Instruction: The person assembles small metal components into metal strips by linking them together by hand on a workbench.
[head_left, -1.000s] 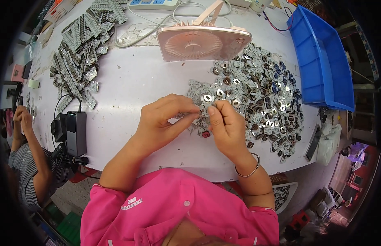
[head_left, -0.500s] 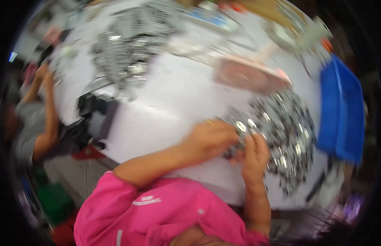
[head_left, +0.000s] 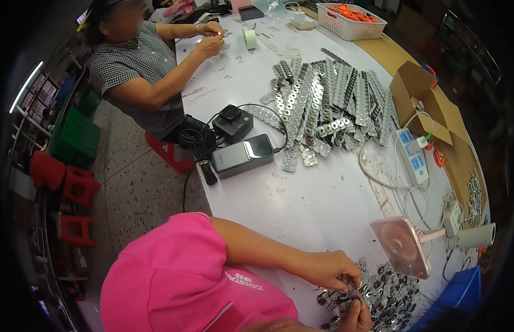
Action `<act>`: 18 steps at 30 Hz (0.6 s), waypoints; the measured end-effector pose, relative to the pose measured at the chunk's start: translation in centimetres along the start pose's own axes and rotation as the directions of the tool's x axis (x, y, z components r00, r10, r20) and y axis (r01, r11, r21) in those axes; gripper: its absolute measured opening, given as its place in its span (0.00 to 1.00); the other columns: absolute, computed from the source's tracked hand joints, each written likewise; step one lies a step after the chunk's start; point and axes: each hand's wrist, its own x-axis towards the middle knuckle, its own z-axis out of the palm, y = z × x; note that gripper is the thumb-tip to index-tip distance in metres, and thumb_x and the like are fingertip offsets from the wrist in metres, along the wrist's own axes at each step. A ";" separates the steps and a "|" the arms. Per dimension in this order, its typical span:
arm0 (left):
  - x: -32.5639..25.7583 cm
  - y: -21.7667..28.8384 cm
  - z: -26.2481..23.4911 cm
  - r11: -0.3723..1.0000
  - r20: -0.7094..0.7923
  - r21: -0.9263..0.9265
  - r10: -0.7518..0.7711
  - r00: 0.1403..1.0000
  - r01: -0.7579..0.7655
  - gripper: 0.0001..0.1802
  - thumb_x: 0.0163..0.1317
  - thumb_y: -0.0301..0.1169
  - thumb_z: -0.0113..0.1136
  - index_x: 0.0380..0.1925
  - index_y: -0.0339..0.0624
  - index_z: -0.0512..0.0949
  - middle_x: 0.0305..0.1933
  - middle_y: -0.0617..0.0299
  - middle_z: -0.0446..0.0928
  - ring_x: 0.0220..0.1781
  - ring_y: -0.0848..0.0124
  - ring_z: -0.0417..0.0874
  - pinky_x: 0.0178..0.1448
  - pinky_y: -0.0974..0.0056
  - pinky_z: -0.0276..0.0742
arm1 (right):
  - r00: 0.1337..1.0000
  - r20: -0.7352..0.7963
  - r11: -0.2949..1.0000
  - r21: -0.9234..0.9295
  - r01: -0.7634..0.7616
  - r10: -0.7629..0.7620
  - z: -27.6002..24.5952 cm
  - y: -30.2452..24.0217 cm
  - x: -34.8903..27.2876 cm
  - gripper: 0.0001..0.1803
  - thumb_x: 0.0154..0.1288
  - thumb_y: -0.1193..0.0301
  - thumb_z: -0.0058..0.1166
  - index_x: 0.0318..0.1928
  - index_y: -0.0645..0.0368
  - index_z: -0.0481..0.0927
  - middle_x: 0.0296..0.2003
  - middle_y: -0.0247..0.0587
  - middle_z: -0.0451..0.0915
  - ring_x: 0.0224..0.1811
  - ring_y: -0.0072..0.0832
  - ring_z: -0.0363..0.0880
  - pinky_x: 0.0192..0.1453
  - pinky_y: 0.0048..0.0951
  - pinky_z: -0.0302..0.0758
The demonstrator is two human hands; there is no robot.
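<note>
My left hand (head_left: 330,269) reaches in from the left in a pink sleeve, its thumb and fingers pinched together. Just nearer, my right hand (head_left: 357,317) has its fingers curled up toward the left fingertips. Between them is a small silvery metal part (head_left: 353,293), mostly covered by the fingers, so its exact shape cannot be told. Both hands are over a loose pile of small metal parts (head_left: 389,296) with dark round pieces, at the near right of the white table (head_left: 257,207).
Metal strips (head_left: 323,99) lie heaped farther back. Left of them are a grey box-shaped device (head_left: 243,156) and a black charger (head_left: 232,123). A pink fan (head_left: 399,246), power strip (head_left: 411,157), cardboard box (head_left: 420,99) and blue bin (head_left: 453,301) line the right. A co-worker (head_left: 138,72) sits far left.
My view has swung left and up, so the hands and pile now appear lower and the co-worker shows fully. Both hands stay together at the pile.
</note>
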 end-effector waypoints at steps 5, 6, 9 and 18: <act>0.1 0.1 -0.3 0.998 0.052 -0.057 -0.037 0.998 0.040 0.11 0.48 0.25 0.66 0.34 0.39 0.82 0.32 0.59 0.83 0.33 0.69 0.82 0.38 0.66 0.76 | 0.997 0.072 0.997 -0.074 0.006 0.000 -1.3 -1.5 2.4 0.15 0.63 0.72 0.54 0.50 0.64 0.77 0.35 0.54 0.82 0.33 0.49 0.82 0.35 0.41 0.80; 0.0 0.0 -0.4 0.998 0.056 -0.052 -0.039 0.998 0.042 0.11 0.48 0.26 0.66 0.34 0.39 0.82 0.32 0.60 0.83 0.33 0.70 0.82 0.38 0.66 0.76 | 0.992 0.126 0.999 -0.045 -0.018 0.024 -1.8 -1.9 2.8 0.16 0.63 0.72 0.54 0.50 0.64 0.77 0.35 0.53 0.82 0.33 0.49 0.82 0.34 0.40 0.80; -0.1 0.2 -0.3 0.998 0.063 -0.050 -0.020 0.998 0.023 0.11 0.47 0.27 0.66 0.34 0.38 0.82 0.32 0.60 0.83 0.33 0.70 0.82 0.38 0.67 0.76 | 0.970 0.230 0.997 -0.004 -0.078 0.077 -2.0 -2.6 3.0 0.16 0.62 0.72 0.55 0.49 0.65 0.77 0.34 0.53 0.82 0.33 0.50 0.82 0.34 0.38 0.80; -0.5 1.3 -0.8 0.767 0.273 -0.491 -0.314 0.909 0.413 0.10 0.56 0.27 0.65 0.38 0.36 0.80 0.32 0.59 0.82 0.32 0.74 0.82 0.34 0.70 0.77 | 0.686 0.264 0.361 0.694 -0.623 0.678 1.0 -5.1 3.6 0.14 0.71 0.68 0.47 0.47 0.67 0.78 0.32 0.44 0.81 0.31 0.27 0.77 0.34 0.28 0.75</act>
